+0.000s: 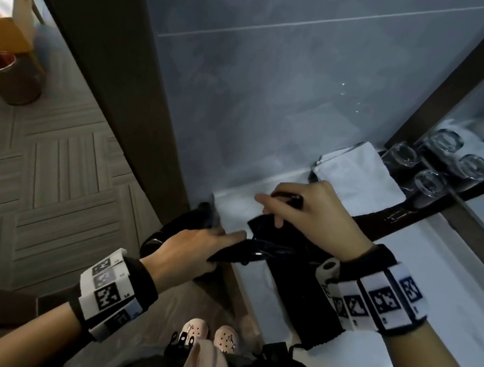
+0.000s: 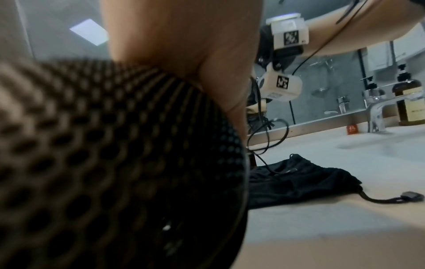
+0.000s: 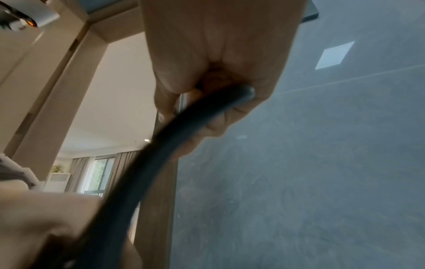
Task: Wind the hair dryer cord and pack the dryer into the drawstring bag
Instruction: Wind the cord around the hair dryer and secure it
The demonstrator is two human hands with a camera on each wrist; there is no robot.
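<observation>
My left hand (image 1: 193, 248) grips the glossy black hair dryer (image 1: 164, 231) at the counter's left corner. In the left wrist view its mesh grille (image 2: 115, 163) fills the frame below my palm. My right hand (image 1: 302, 211), just above and to the right, holds a loop of the black cord (image 1: 290, 197). The right wrist view shows the fingers (image 3: 207, 72) curled round that cord (image 3: 161, 154). The black drawstring bag (image 1: 310, 306) lies flat on the white counter (image 1: 436, 306) under my right wrist. It lies crumpled (image 2: 299, 182) in the left wrist view, with the plug (image 2: 411, 196) beside it.
A folded white cloth (image 1: 358, 175) and several upturned glasses (image 1: 438, 162) on a dark tray stand at the back. A faucet (image 2: 377, 112) and a brown pump bottle (image 2: 409, 102) are by the sink. A grey tiled wall (image 1: 281, 79) rises behind; a bin (image 1: 8, 76) stands on the floor at left.
</observation>
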